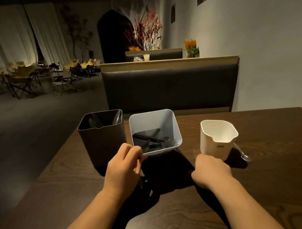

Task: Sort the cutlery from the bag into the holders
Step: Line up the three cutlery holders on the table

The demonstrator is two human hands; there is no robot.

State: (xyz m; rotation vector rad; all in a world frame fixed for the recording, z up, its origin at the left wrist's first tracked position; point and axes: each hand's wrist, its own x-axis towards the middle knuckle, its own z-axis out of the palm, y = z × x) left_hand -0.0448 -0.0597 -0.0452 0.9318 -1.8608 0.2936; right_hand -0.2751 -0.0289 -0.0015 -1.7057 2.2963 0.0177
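Left hand (122, 167) is pinching the blue holder (171, 125), middle of three, tipping its mouth nearward; right hand (212, 169) fingers are curling, grip untellable.

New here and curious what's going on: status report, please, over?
Left hand pinching blue holder at near rim, black cutlery inside. Right hand curled beside white holder, grip unclear. Clear spoon loose on table.
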